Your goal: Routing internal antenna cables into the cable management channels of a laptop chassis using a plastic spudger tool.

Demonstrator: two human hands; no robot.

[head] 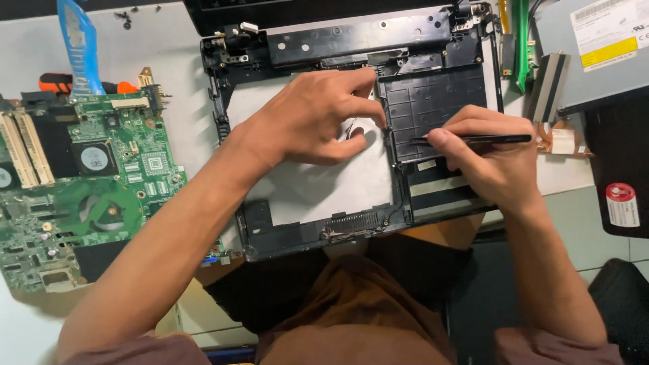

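Note:
A stripped black laptop base shell (pixel 433 30) lies on the white table, its middle open to the table top. My left hand (pixel 314 118) rests inside the shell, fingertips pinched at a thin wire beside the ribbed black panel (pixel 439 101). My right hand (pixel 493 159) grips slim black tweezers (pixel 500 139) held flat, their tip pointing left toward the panel's left edge.
A green motherboard (pixel 88 189) lies at the left, with an orange-handled tool (pixel 54 82) and a blue strip (pixel 80 44) behind it. A grey optical drive (pixel 595 47), a narrow green board (pixel 520 40) and a black block (pixel 622 169) sit at the right. Small screws (pixel 125 17) lie at top left.

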